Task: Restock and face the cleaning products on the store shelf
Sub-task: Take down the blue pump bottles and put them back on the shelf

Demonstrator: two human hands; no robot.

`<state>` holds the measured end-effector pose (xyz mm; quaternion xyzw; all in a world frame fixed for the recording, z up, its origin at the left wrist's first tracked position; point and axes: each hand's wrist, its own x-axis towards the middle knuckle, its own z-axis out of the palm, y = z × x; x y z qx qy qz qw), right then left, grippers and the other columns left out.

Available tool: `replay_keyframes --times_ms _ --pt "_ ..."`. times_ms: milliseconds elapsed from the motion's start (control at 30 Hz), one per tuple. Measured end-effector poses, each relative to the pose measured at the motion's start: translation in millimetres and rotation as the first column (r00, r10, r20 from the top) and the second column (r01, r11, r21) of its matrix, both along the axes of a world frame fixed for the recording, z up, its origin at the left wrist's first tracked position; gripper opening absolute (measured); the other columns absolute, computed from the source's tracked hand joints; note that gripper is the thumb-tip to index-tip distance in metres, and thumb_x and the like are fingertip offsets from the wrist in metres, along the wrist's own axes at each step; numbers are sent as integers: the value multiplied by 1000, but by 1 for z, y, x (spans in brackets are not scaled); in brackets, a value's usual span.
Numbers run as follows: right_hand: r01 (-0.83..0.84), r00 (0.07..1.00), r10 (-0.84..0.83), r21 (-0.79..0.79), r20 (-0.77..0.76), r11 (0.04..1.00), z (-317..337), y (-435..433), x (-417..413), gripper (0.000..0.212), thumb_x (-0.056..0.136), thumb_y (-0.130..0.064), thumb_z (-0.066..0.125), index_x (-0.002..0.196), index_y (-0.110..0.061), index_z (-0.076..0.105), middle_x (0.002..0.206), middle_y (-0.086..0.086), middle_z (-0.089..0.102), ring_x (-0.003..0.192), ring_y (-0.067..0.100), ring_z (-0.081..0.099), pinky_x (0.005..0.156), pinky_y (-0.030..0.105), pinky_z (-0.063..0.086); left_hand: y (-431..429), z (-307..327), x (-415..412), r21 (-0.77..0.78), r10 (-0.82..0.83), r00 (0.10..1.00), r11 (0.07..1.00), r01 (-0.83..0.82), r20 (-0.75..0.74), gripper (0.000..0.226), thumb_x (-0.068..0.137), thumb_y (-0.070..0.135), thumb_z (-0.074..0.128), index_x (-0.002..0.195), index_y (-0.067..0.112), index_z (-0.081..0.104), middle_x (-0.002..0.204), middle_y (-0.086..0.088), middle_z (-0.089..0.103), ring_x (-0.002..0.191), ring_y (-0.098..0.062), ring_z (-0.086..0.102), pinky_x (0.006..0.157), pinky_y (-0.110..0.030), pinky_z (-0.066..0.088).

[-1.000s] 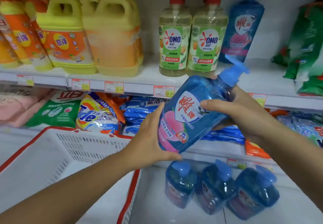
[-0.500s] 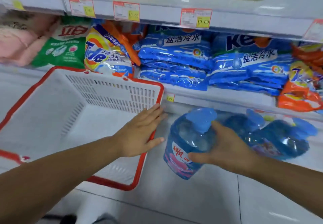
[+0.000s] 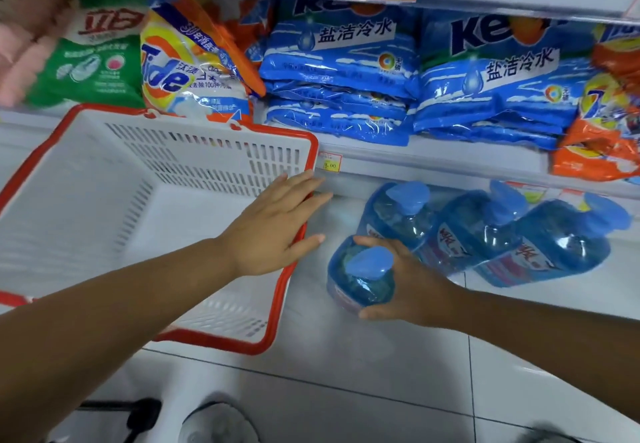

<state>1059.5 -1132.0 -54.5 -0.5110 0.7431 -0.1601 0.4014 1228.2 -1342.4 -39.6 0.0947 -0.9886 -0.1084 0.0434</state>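
Observation:
My right hand (image 3: 412, 283) grips a blue pump bottle (image 3: 356, 281) that stands upright on the white bottom shelf (image 3: 346, 345), just in front of three matching blue bottles (image 3: 485, 235) standing in a row at the back. My left hand (image 3: 277, 224) is flat and open over the right rim of a white basket with a red rim (image 3: 287, 290). It holds nothing. The basket looks empty inside.
The shelf above holds blue detergent bags (image 3: 339, 75), a Tide bag (image 3: 187, 72), a green bag (image 3: 93, 51) and orange bags (image 3: 602, 145). Price tags (image 3: 329, 163) line the shelf edges. My shoes (image 3: 218, 422) show on the floor below.
The bottle went from tilted in both hands at chest height down onto the bottom shelf. My left hand let go and moved to the basket rim. My view dropped downward.

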Motion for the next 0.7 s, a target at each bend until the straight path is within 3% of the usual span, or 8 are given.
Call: replay_keyframes --times_ms 100,167,233,333,433,567,633,700 --pt "-190 981 193 179 0 965 40 -13 -19 90 72 -48 81 143 -53 26 148 -19 37 134 8 42 108 29 39 -5 34 -40 2 27 986 1000 -27 -166 62 97 48 44 148 13 41 155 -7 37 147 -23 25 121 -44 21" --pt "-237 971 235 219 32 947 86 -22 -43 64 80 -47 75 135 -47 42 128 -22 55 118 4 54 102 29 47 -3 72 -77 8 39 956 999 -38 -292 59 97 44 47 146 11 44 152 -8 41 145 -24 30 120 -37 21" --pt "-108 994 109 189 6 976 132 -22 -76 45 87 -43 70 128 -43 51 113 -19 66 104 2 62 96 23 50 3 107 -117 -29 22 924 999 -35 -382 59 97 42 47 145 8 45 149 -10 44 141 -25 35 118 -35 23" --pt "217 976 -217 -109 14 970 192 -4 -131 24 90 -30 68 113 -35 64 92 -5 75 88 14 71 85 31 55 12 144 -175 -79 -48 886 997 12 -460 58 94 42 48 142 8 48 147 -11 47 137 -27 40 116 -36 27" --pt "471 871 -484 -424 83 774 232 21 -187 17 92 -10 65 99 -25 69 79 8 75 77 25 73 77 36 57 22 172 -230 -142 -105 886 989 44 -452 58 93 43 52 142 12 48 149 -8 45 138 -24 37 115 -34 26" --pt "606 715 -670 -655 201 450 264 40 -250 25 95 0 58 89 -22 68 72 9 73 66 9 69 64 21 56 26 192 -296 -153 -123 884 986 60 -451 57 91 39 58 141 13 49 148 -9 46 137 -26 39 114 -39 32" --pt "616 675 -700 -700 234 360 277 36 -276 23 94 -1 58 87 -21 66 76 7 71 65 4 67 55 12 50 27 197 -322 -165 -131 919 984 73 -373 56 94 43 54 143 16 47 150 -6 45 138 -25 39 114 -40 34" --pt "592 675 -703 -732 224 336 284 21 -302 19 94 -3 59 90 -21 67 83 7 69 73 10 66 59 15 54 26 194 -339 -242 -92 954 970 22 -286 56 97 54 41 144 23 47 149 0 46 137 -19 43 109 -34 37"
